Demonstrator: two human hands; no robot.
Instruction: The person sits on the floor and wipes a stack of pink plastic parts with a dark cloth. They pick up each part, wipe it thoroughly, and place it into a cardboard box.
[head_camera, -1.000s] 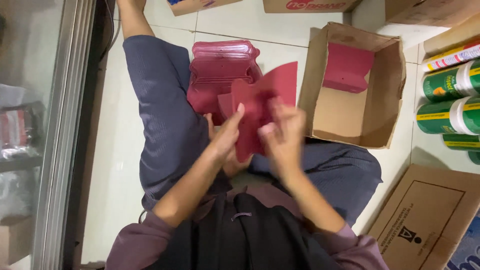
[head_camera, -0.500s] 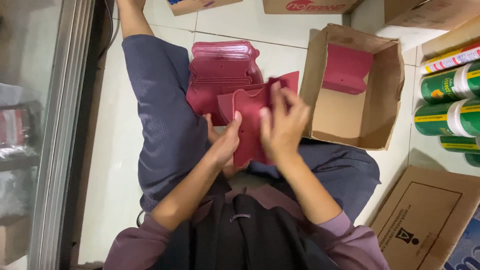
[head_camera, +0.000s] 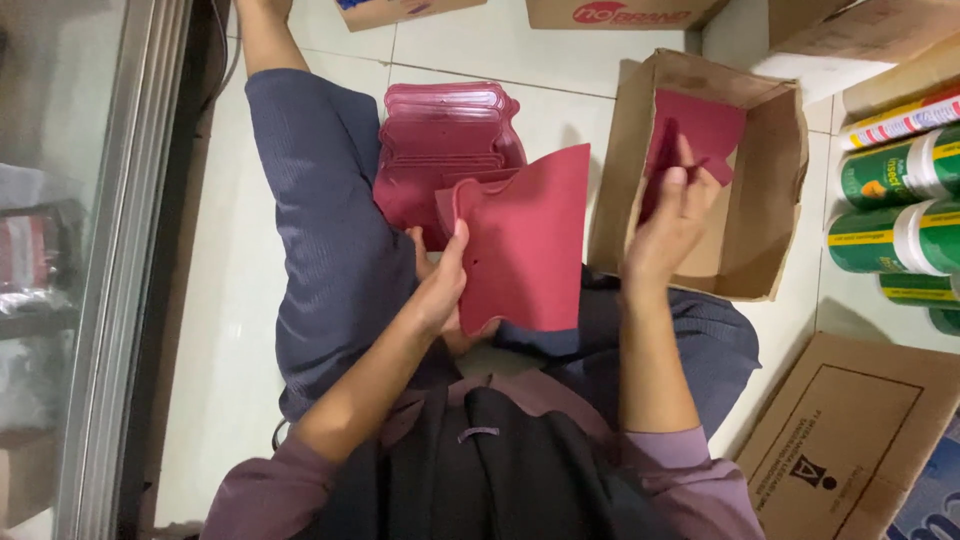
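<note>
Right now the left hand (head_camera: 445, 290) grips a dark red card sheet (head_camera: 525, 245) by its lower left edge, thumb over the front, holding it up above the lap. Over to the right, the right hand (head_camera: 665, 235) is at the mouth of an open cardboard box (head_camera: 770, 200), fingers pinched on a second dark red piece (head_camera: 705, 125) that sits inside the box against its far wall. Behind the held sheet, a stack of matching red pieces (head_camera: 440, 140) lies on the tiled floor (head_camera: 230, 350) between the person's legs, touching the blue trouser leg (head_camera: 320, 220). Off to the right, green cans (head_camera: 890, 215) lie on their sides beside the box, and a flat cardboard carton (head_camera: 850, 440) rests near the right knee. More boxes line the top edge.
</note>
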